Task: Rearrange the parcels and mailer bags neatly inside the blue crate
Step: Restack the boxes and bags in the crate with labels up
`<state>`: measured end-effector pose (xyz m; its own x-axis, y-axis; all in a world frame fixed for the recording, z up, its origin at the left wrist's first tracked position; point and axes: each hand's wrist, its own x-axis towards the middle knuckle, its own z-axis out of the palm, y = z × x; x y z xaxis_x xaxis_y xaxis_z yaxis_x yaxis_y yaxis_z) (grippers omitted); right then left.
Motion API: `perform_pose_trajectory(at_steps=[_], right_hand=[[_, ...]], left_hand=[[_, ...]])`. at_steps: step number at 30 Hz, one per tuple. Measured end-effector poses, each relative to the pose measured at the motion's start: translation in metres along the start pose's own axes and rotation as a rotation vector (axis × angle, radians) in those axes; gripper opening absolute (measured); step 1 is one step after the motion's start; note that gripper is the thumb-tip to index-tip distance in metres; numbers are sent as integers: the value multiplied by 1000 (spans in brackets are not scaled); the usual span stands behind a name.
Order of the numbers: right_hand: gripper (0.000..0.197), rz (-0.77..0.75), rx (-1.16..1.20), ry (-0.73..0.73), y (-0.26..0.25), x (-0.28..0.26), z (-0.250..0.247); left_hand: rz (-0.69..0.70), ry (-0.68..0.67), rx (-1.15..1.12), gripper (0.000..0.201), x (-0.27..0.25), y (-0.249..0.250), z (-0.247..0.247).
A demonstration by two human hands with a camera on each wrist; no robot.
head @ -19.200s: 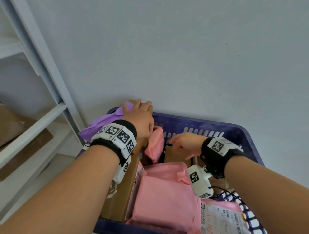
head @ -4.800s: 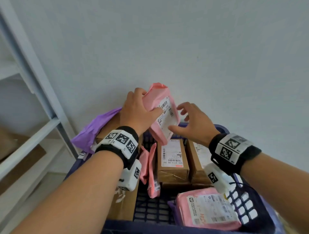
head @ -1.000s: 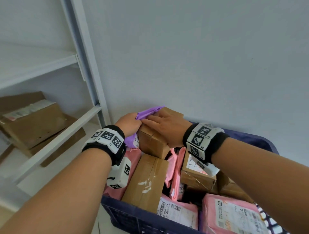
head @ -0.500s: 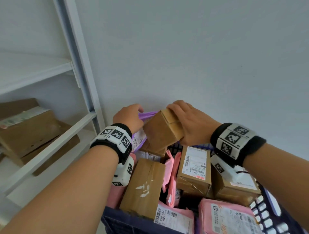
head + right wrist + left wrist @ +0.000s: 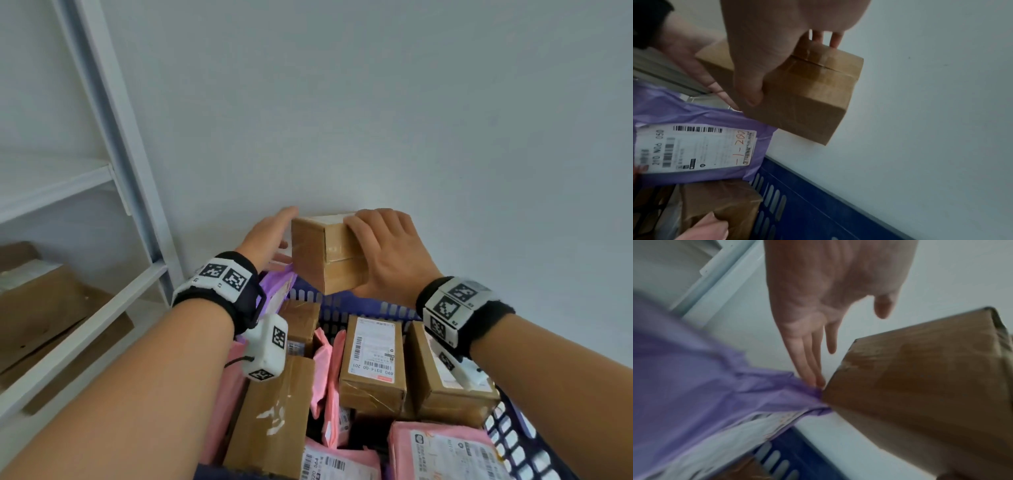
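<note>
My right hand (image 5: 383, 250) grips a small taped cardboard box (image 5: 325, 260) from its right side and holds it in the air above the far rim of the blue crate (image 5: 359, 305). The right wrist view shows thumb and fingers wrapped round the box (image 5: 807, 97). My left hand (image 5: 270, 236) is open with straight fingers alongside the box's left face; whether it touches is unclear. In the left wrist view its fingertips (image 5: 816, 379) lie near the box's corner (image 5: 920, 386) and the purple mailer bag (image 5: 694, 378). The purple bag (image 5: 274, 287) stands in the crate's far left corner.
The crate holds labelled cardboard boxes (image 5: 373, 359) (image 5: 452, 387), a long box (image 5: 274, 411) at left and pink mailer bags (image 5: 445, 452) (image 5: 329, 377). A white wall rises just behind the crate. A white shelf rack (image 5: 102, 308) with cardboard boxes (image 5: 41, 308) stands at left.
The right hand has lifted the small box up out of the far left corner, above the rim. The left hand has let go of the purple bag and opened beside the box.
</note>
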<state>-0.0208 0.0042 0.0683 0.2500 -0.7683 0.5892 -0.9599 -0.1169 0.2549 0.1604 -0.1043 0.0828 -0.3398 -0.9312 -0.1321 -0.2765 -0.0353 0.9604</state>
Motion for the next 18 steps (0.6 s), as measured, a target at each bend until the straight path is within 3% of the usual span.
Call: perform_pose_trajectory(at_steps=[3,6,8,12,15,18], right_hand=[[89,-73,-21,72,-1,-4,-2],[97,-111,57,38,4,-11,-7],[100,-80,145,-27,10,-16,-9],[126,107,279,-291,25,-20,-16],[137,87,313,-483,18,-20,-20],[132,36,250,-512,2,-21,-22]], left_hand=[[-162,-235,-110,53,-9,10,9],[-154,-234,-189,26,-8,6,15],[-88,-209,-142,16,-5,0,13],[11,-229,-11,24,-3,-9,15],[48,-236,-11,17,-5,-8,26],[39,-270,-19,24,-4,-9,39]])
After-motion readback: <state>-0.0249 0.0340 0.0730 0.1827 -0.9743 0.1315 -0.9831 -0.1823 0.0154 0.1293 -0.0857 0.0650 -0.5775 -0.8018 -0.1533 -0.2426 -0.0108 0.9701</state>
